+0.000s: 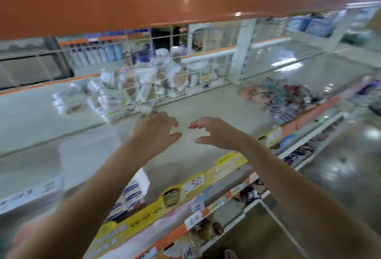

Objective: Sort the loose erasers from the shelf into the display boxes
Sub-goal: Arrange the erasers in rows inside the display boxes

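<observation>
Bare shelf point(206, 102) lies ahead; white packets point(144, 85) crowd its left-rear, loose erasers point(284, 97) its right.

Shop: stocked shelves point(185, 102), price tags point(193, 184).

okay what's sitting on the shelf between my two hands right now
Nothing: in the head view, only bare shelf shows in the gap between the left hand and right hand. Both hands are empty.
</observation>
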